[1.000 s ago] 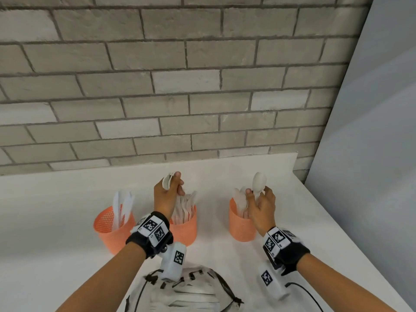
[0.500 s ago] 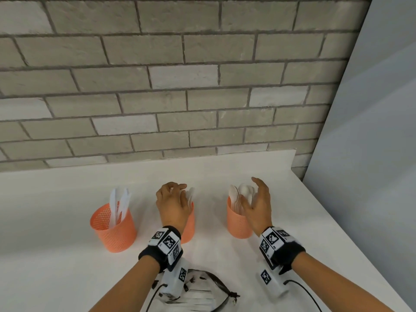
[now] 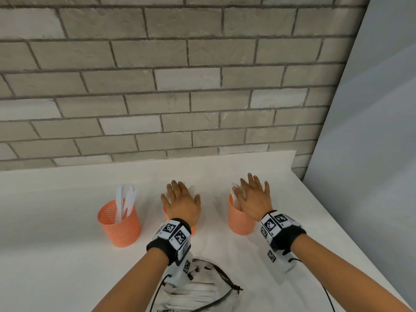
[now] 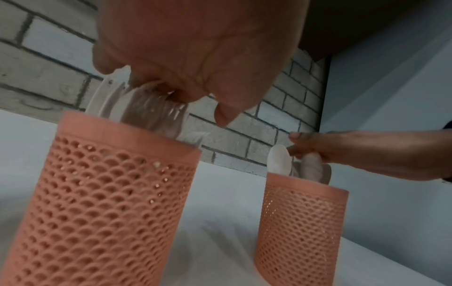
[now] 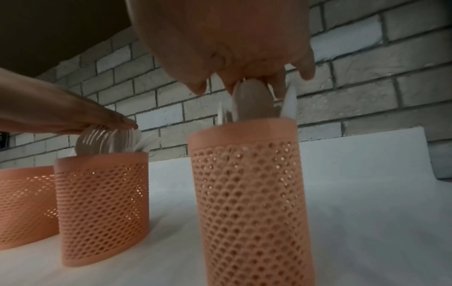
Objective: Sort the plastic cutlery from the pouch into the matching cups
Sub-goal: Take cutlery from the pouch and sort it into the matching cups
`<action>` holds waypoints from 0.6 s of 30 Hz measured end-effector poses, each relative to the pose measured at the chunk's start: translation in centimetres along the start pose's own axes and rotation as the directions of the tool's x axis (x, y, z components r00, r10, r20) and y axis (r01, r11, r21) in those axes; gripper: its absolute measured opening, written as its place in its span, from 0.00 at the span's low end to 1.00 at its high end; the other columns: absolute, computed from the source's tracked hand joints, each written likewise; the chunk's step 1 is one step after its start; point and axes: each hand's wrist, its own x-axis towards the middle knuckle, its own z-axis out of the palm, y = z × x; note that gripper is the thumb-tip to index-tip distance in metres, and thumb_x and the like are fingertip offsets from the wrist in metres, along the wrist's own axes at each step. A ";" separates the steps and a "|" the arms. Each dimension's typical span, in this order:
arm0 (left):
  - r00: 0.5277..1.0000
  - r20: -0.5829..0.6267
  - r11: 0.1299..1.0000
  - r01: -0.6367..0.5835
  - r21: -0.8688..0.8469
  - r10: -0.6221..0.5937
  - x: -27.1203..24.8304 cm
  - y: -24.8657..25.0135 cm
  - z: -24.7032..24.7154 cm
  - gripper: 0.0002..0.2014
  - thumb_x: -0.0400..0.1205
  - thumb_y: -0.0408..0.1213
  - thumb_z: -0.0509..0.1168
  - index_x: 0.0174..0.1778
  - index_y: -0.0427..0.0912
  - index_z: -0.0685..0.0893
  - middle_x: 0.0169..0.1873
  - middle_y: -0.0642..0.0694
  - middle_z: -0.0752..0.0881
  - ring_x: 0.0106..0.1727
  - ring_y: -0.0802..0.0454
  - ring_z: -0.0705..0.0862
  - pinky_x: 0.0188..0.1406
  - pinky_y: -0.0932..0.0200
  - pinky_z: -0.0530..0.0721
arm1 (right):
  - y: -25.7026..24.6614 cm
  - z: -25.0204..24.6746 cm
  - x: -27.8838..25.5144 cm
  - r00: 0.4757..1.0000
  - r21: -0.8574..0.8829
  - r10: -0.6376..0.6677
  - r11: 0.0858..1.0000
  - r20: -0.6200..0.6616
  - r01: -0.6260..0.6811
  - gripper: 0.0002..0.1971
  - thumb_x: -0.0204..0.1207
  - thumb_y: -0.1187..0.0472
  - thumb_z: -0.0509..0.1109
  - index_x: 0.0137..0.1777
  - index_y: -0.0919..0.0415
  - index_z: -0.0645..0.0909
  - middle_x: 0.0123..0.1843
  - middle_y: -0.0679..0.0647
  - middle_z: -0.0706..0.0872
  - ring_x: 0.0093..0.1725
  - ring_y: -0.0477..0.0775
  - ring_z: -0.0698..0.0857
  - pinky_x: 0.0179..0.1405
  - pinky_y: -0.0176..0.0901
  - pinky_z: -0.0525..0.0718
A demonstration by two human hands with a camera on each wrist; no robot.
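Three orange mesh cups stand in a row on the white table. The left cup (image 3: pixel 119 224) holds white knives (image 3: pixel 125 200). My left hand (image 3: pixel 181 200) lies flat, fingers straight, on the white forks (image 4: pixel 151 110) sticking out of the middle cup (image 4: pixel 102 197). My right hand (image 3: pixel 253 195) lies flat the same way on the white spoons (image 5: pixel 252 100) in the right cup (image 3: pixel 240 219). Neither hand grips anything. The clear pouch (image 3: pixel 202 287) with white cutlery inside lies near the table's front edge, partly hidden by my left wrist.
A grey brick wall (image 3: pixel 180 75) runs behind the table (image 3: pixel 56 255). A pale blue panel (image 3: pixel 371 131) stands along the table's right edge. A black cable (image 3: pixel 327 296) trails from my right wrist camera.
Both hands held cutlery above the cups a second ago. They lowered the pieces in, let go, and now lie flat with straight fingers on the cutlery tops.
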 end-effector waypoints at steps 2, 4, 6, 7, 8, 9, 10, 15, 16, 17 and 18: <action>0.997 0.082 0.999 0.000 0.041 -0.003 -0.2 0.1 -0.5 0.38 0.85 0.56 0.45 0.81 0.33 0.41 0.83 0.37 0.41 0.84 0.40 0.39 0.81 0.40 0.39 | -0.3 -0.7 0.0 0.998 -0.050 -0.013 0.999 0.058 0.015 0.30 0.84 0.42 0.43 0.82 0.57 0.55 0.85 0.59 0.48 0.84 0.59 0.49 0.81 0.61 0.43; 0.990 0.137 0.998 -0.028 0.057 0.020 -0.3 -0.2 -1.1 0.40 0.84 0.58 0.45 0.81 0.32 0.38 0.82 0.36 0.40 0.84 0.40 0.39 0.81 0.40 0.40 | -0.6 -1.1 0.0 0.993 -0.060 -0.030 0.998 0.113 0.037 0.31 0.84 0.41 0.45 0.83 0.54 0.50 0.85 0.60 0.48 0.84 0.60 0.51 0.81 0.62 0.47; 0.976 0.209 0.996 -0.068 0.050 0.056 -0.4 -0.6 -1.9 0.41 0.84 0.59 0.46 0.81 0.33 0.38 0.82 0.37 0.38 0.83 0.41 0.38 0.81 0.40 0.41 | -0.7 -1.3 -0.1 0.985 -0.075 -0.051 0.995 0.165 0.064 0.31 0.83 0.41 0.46 0.83 0.49 0.44 0.85 0.61 0.49 0.84 0.61 0.51 0.81 0.62 0.47; 0.966 0.246 0.995 -0.087 0.039 0.075 -0.4 -0.9 -2.3 0.41 0.84 0.59 0.47 0.81 0.34 0.37 0.82 0.37 0.37 0.83 0.41 0.37 0.81 0.39 0.40 | -0.8 -1.4 -0.2 0.982 -0.086 -0.050 0.994 0.183 0.067 0.31 0.83 0.41 0.47 0.83 0.47 0.42 0.85 0.62 0.48 0.84 0.62 0.51 0.81 0.63 0.47; 0.958 0.271 0.995 -0.102 0.017 0.093 -0.4 -1.1 -2.8 0.42 0.83 0.60 0.48 0.81 0.36 0.37 0.82 0.37 0.36 0.83 0.41 0.37 0.81 0.39 0.40 | -0.9 -1.5 -0.3 0.982 -0.095 -0.037 0.994 0.183 0.055 0.31 0.83 0.41 0.47 0.83 0.45 0.42 0.85 0.63 0.47 0.84 0.63 0.50 0.81 0.63 0.47; 0.956 0.271 0.993 -0.114 -0.022 0.116 -0.4 -1.4 -3.3 0.42 0.83 0.60 0.48 0.82 0.37 0.37 0.82 0.38 0.36 0.83 0.42 0.36 0.81 0.39 0.40 | -1.1 -1.8 -0.4 0.986 -0.098 -0.016 0.995 0.164 0.032 0.31 0.83 0.42 0.48 0.83 0.45 0.41 0.85 0.64 0.46 0.84 0.63 0.49 0.81 0.64 0.46; 0.959 0.243 0.989 -0.131 -0.070 0.144 -0.5 -1.7 -3.9 0.42 0.83 0.60 0.49 0.82 0.38 0.38 0.82 0.38 0.37 0.83 0.42 0.37 0.81 0.40 0.41 | -1.3 -2.1 -0.6 0.992 -0.085 0.002 0.996 0.129 0.009 0.31 0.83 0.42 0.48 0.83 0.45 0.41 0.85 0.64 0.45 0.84 0.63 0.48 0.81 0.63 0.46; 0.946 0.078 0.888 -0.265 -0.375 0.315 -2.0 -3.4 -8.1 0.36 0.85 0.51 0.54 0.82 0.38 0.46 0.83 0.38 0.50 0.84 0.44 0.50 0.82 0.48 0.54 | -4.2 -4.1 -2.3 0.988 0.183 -0.097 0.976 -0.119 0.118 0.27 0.84 0.49 0.55 0.80 0.55 0.61 0.81 0.64 0.63 0.80 0.61 0.63 0.79 0.53 0.58; 0.936 0.074 0.852 -0.278 -0.443 0.344 -2.5 -3.9 -9.0 0.33 0.85 0.48 0.56 0.82 0.38 0.53 0.82 0.39 0.57 0.82 0.44 0.57 0.79 0.55 0.63 | -5.0 -4.2 -2.9 0.978 0.265 -0.134 0.949 -0.161 0.173 0.22 0.83 0.52 0.59 0.75 0.59 0.71 0.75 0.64 0.73 0.75 0.60 0.71 0.74 0.49 0.66; 0.927 0.064 0.820 -0.294 -0.491 0.371 -3.1 -4.6 -9.7 0.27 0.85 0.45 0.58 0.79 0.39 0.62 0.78 0.41 0.65 0.79 0.45 0.64 0.68 0.64 0.73 | -6.0 -4.3 -3.7 0.968 0.353 -0.162 0.909 -0.189 0.221 0.17 0.82 0.56 0.62 0.67 0.62 0.79 0.66 0.62 0.82 0.65 0.58 0.79 0.67 0.47 0.73; 0.919 0.044 0.795 -0.314 -0.519 0.391 -3.6 -5.2 -10.2 0.21 0.84 0.42 0.60 0.72 0.40 0.72 0.73 0.42 0.73 0.74 0.46 0.71 0.55 0.69 0.78 | -7.0 -4.4 -4.5 0.965 0.438 -0.185 0.863 -0.186 0.250 0.12 0.80 0.59 0.64 0.58 0.64 0.84 0.56 0.61 0.87 0.54 0.56 0.84 0.60 0.48 0.79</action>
